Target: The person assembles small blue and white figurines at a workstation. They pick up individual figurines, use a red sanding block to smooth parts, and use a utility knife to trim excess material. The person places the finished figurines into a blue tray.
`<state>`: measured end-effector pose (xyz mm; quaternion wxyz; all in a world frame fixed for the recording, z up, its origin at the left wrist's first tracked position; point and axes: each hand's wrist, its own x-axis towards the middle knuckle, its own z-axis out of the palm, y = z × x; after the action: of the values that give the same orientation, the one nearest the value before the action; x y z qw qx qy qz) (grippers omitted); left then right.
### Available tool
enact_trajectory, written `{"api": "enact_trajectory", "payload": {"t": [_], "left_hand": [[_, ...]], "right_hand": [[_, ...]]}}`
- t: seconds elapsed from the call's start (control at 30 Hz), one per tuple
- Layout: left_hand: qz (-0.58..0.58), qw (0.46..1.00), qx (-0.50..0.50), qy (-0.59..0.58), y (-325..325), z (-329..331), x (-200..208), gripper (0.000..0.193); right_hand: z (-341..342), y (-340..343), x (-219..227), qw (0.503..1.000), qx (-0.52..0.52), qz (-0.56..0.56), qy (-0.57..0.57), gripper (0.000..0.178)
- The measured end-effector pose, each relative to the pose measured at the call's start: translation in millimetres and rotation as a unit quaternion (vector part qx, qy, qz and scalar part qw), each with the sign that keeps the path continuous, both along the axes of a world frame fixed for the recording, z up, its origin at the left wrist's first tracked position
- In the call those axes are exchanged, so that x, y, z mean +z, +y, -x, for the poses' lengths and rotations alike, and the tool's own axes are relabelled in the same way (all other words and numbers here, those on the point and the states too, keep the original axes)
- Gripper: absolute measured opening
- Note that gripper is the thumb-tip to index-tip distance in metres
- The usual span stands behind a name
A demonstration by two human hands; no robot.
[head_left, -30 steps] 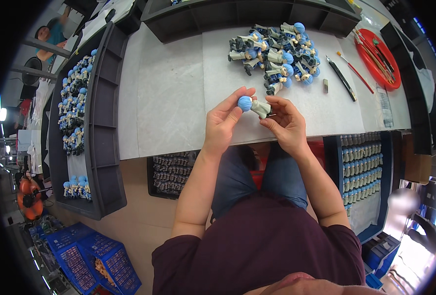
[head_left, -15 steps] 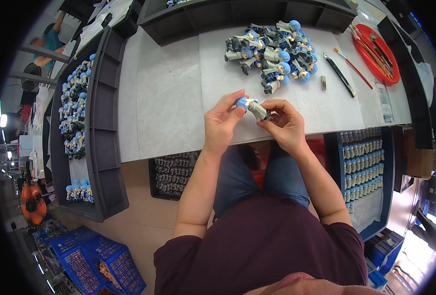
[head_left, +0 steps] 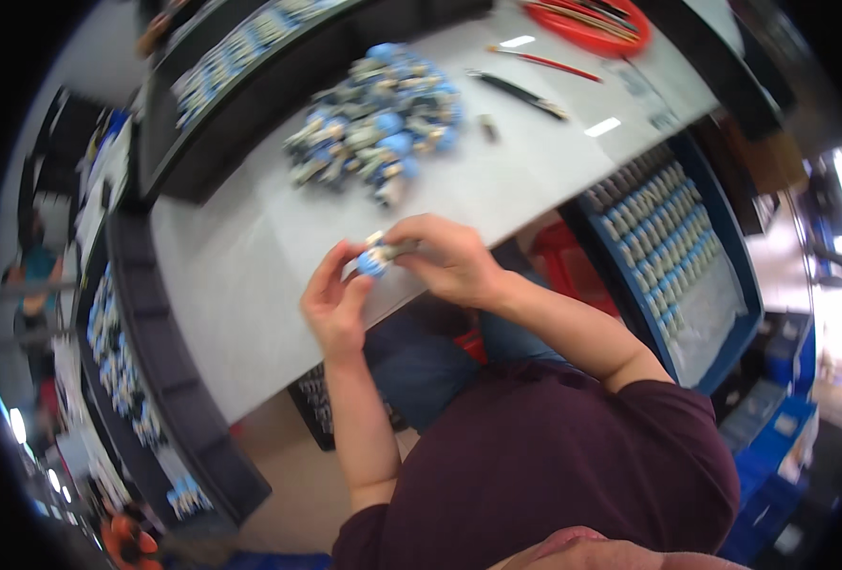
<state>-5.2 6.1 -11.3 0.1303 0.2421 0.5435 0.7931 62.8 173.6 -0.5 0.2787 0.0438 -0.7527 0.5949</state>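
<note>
Fingers of the left hand [head_left: 335, 304] pinch the rounded blue head of a plastic-looking figurine [head_left: 374, 260]; those of the right hand [head_left: 451, 258] grip its pale grey body, so its long axis runs between them, neither hand nearer. Right fingers cover its lower end; blur smears its detail. Beneath the figurine spreads a pale grey desk [head_left: 236, 256]; beyond the figurine lies a jumbled blue-and-grey figurine pile [head_left: 388, 123].

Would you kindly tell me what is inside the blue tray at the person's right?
The blue tray holds rows of small blue-and-grey pieces, with a pale sheet bare toward its near end. Whatever lies beneath the sheet is covered.
</note>
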Motion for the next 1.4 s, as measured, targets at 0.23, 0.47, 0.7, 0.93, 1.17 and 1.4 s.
{"api": "enact_trajectory", "payload": {"t": [0.23,0.47,0.7,0.93,1.17,1.4], "left_hand": [[0.089,0.995,0.024,0.037,-2.5,1.1,0.8,0.041],[0.132,0.990,0.020,0.049,-3.8,1.7,1.5,0.035],[0.151,0.987,0.033,0.037,1.9,0.4,6.3,0.033],[0.159,0.985,0.063,0.030,2.3,2.6,-2.2,0.031],[0.186,0.981,0.058,0.012,17.6,-8.3,22.1,0.021],[0.308,0.857,0.191,0.366,63.5,33.5,74.1,0.022]], "right_hand": [[-101.1,130.5,1.7,0.927,-0.374,-0.042,0.001,0.031],[-339.5,260.3,-114.1,0.691,-0.690,-0.021,-0.215,0.028],[-442.7,252.8,-197.4,0.578,-0.669,0.021,-0.467,0.025],[-463.9,261.7,-238.4,0.624,-0.596,-0.109,-0.494,0.028],[-425.7,288.6,-207.4,0.648,-0.619,-0.095,-0.434,0.052],[-234.6,233.4,-76.8,0.895,-0.428,-0.059,-0.113,0.031]]}}
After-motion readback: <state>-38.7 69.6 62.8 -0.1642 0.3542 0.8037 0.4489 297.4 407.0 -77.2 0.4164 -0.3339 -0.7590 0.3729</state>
